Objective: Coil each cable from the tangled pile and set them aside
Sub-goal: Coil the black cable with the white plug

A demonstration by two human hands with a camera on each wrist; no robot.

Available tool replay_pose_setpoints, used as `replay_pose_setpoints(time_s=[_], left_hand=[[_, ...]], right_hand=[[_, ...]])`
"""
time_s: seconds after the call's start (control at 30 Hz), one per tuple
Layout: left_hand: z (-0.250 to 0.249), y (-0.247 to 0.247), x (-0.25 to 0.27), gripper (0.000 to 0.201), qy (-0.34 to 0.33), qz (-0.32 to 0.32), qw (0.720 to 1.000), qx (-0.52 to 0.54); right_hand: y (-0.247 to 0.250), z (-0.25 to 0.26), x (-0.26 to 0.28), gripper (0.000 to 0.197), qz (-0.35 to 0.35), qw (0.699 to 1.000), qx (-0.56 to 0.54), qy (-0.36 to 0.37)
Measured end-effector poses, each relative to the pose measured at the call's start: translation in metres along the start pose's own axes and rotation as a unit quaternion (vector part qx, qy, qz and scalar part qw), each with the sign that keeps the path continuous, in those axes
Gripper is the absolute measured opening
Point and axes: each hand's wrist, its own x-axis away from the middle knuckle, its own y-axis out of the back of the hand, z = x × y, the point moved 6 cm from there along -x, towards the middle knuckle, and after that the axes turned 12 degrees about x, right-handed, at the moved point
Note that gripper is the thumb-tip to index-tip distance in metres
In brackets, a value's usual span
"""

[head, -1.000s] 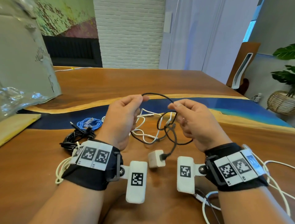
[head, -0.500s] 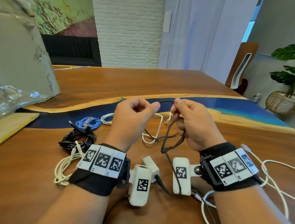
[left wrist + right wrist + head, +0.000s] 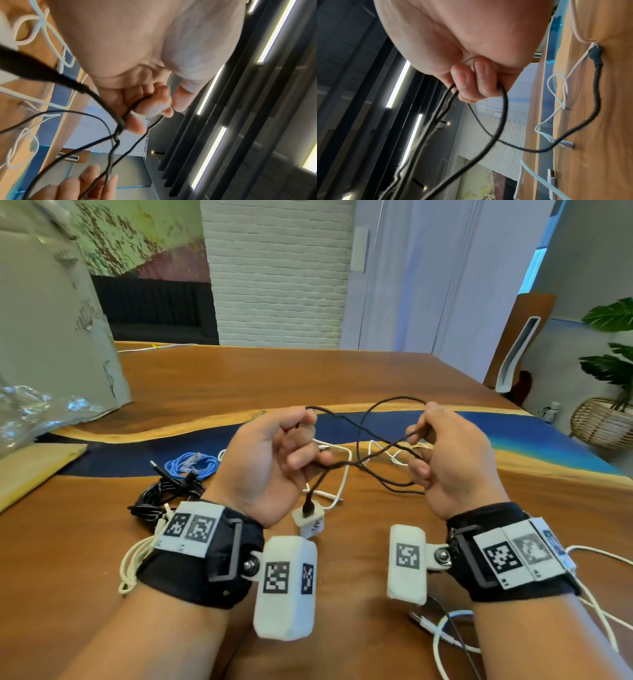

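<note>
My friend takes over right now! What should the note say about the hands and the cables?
Left hand and right hand each pinch the black cable, held up between them, its plug in the white charger block.
Done: blue cable, black bundle and cream cable lie bunched at left on the table.
Left: coil the black cable, then the loose white cable.

White brick wall (image 3: 277,268) at twelve o'clock, pale curtains (image 3: 428,275) at one, potted plant (image 3: 613,344) in wicker basket (image 3: 599,422) at three, wooden table (image 3: 260,378) with blue resin strip (image 3: 513,436)
</note>
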Motion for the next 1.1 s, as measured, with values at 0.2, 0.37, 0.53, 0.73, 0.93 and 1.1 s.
replay_pose_setpoints(time_s=[0.2,0.37,0.53,0.73,0.93,1.1], left_hand=[[-0.016,0.014,-0.005,0.026,-0.018,-0.029,0.991,-0.132],[-0.027,0.015,-0.002,0.027,-0.056,-0.001,0.998,-0.016],[-0.03,0.021,-0.005,0.04,-0.106,-0.083,0.982,-0.134],[-0.031,0.022,-0.002,0.035,-0.145,-0.146,0.953,-0.223],[-0.06,0.033,0.005,0.042,-0.257,-0.187,0.918,-0.237],[-0.049,0.036,-0.001,0.03,-0.254,-0.204,0.883,-0.337]], right_hand=[[0.015,0.003,-0.006,0.029,-0.026,0.999,0.038,0.004],[0.031,-0.001,-0.014,0.026,-0.084,0.992,0.086,0.024],[0.027,0.005,-0.01,0.027,-0.105,0.98,0.15,0.073],[0.002,0.008,0.0,0.007,0.087,0.936,0.319,0.125],[-0.03,-0.015,0.012,0.015,0.224,0.848,0.474,0.077],[-0.027,-0.016,0.005,0.047,0.153,0.897,0.406,0.078]])
